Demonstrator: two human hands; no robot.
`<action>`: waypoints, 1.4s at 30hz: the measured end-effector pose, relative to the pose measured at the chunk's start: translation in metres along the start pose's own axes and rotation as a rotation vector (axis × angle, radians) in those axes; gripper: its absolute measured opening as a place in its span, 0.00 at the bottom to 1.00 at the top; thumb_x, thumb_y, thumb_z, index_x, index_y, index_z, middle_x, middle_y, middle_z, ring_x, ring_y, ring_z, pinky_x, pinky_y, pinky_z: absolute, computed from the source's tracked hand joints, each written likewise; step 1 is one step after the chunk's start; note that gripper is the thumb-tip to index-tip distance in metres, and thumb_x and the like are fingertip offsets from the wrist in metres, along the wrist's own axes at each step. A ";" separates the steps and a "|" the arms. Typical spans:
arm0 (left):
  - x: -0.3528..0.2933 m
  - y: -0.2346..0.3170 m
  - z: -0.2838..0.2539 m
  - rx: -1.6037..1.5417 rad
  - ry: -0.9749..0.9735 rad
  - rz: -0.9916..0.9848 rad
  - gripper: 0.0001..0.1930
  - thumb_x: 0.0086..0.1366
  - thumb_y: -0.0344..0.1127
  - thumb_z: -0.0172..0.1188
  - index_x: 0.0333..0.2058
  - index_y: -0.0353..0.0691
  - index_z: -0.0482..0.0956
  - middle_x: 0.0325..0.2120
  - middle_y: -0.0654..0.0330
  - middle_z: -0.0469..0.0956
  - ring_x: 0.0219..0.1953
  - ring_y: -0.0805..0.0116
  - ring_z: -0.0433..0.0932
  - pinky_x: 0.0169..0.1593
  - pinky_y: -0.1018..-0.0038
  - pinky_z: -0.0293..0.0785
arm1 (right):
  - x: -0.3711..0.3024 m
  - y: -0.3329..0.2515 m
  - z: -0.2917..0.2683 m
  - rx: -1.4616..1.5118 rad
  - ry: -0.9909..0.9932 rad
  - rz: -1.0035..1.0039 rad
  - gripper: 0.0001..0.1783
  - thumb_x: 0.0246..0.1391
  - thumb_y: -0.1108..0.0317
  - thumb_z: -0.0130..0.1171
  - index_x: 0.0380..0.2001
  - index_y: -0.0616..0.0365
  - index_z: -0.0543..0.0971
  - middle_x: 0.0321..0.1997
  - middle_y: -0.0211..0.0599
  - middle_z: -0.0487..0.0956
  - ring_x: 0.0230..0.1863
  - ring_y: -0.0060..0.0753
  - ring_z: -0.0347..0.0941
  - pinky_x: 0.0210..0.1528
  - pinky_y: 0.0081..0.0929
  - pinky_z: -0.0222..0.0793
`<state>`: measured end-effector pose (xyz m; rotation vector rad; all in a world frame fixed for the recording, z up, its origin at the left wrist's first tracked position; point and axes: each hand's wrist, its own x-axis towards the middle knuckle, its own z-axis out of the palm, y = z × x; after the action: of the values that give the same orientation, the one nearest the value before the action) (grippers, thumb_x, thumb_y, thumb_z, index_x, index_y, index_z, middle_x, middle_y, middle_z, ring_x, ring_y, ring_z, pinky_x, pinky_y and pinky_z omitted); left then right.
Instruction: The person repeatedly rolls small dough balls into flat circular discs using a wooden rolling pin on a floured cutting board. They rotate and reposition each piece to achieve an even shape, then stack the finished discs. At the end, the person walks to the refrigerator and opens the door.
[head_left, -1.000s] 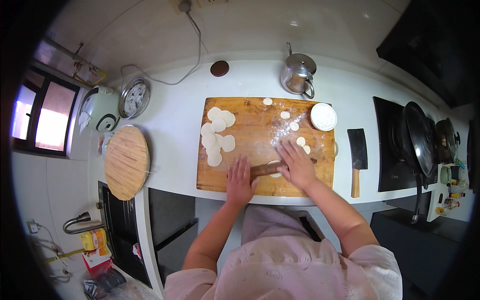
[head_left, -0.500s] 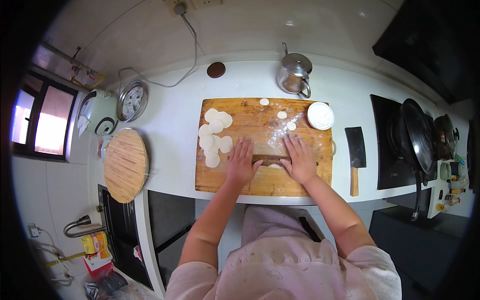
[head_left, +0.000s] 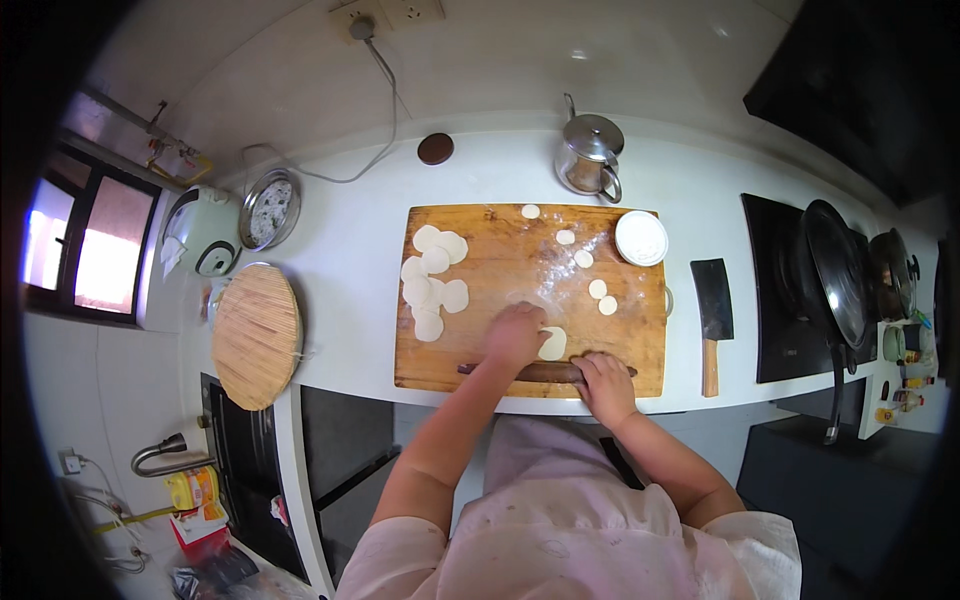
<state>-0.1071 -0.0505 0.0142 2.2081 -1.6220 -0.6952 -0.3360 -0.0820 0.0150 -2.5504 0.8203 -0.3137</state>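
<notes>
On the floured wooden board [head_left: 500, 240] a small dough wrapper [head_left: 553, 344] lies just beyond a dark rolling pin [head_left: 548, 373]. My left hand [head_left: 516, 335] has its fingers curled at the wrapper's left edge, thumb and fingertips closed on it. My right hand [head_left: 606, 388] rests over the right part of the pin, fingers bent round it. Overlapping rolled wrappers [head_left: 428, 290] cover the board's left side. Several small dough discs [head_left: 598, 289] are scattered to the right, among patches of flour.
A white bowl of flour [head_left: 641, 238] sits at the board's far right corner. To its right lies a cleaver [head_left: 712, 310], beside the black cooktop [head_left: 775, 290]. A glass kettle [head_left: 590, 155] stands behind. At left are a round bamboo lid [head_left: 255, 335] and a metal bowl of filling [head_left: 270, 210].
The rolling pin has come nearer my body. My left hand has left the pin and moved to the wrapper; my right hand stays on the pin, uncovering two discs.
</notes>
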 end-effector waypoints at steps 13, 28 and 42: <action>-0.005 -0.019 0.007 -0.239 0.028 0.019 0.10 0.52 0.35 0.73 0.31 0.42 0.83 0.27 0.58 0.82 0.32 0.56 0.80 0.38 0.62 0.76 | -0.005 0.017 -0.008 0.036 -0.018 -0.001 0.27 0.41 0.71 0.69 0.50 0.50 0.79 0.48 0.35 0.77 0.52 0.44 0.72 0.56 0.41 0.67; -0.014 -0.036 0.028 -0.550 0.064 0.053 0.04 0.57 0.30 0.69 0.32 0.39 0.84 0.30 0.58 0.83 0.34 0.61 0.82 0.38 0.68 0.78 | -0.005 0.025 -0.012 0.050 -0.028 -0.069 0.26 0.44 0.67 0.69 0.50 0.49 0.78 0.48 0.32 0.76 0.52 0.41 0.72 0.56 0.39 0.67; 0.022 -0.059 -0.041 -0.069 0.418 0.000 0.19 0.68 0.31 0.52 0.57 0.41 0.75 0.60 0.49 0.73 0.61 0.51 0.71 0.65 0.61 0.67 | -0.009 0.035 0.001 -0.026 0.074 -0.166 0.27 0.46 0.61 0.68 0.52 0.49 0.76 0.49 0.31 0.77 0.51 0.39 0.73 0.54 0.38 0.67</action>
<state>-0.0321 -0.0547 0.0136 2.1242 -1.3635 -0.2573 -0.3602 -0.1015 -0.0030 -2.6502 0.6437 -0.4538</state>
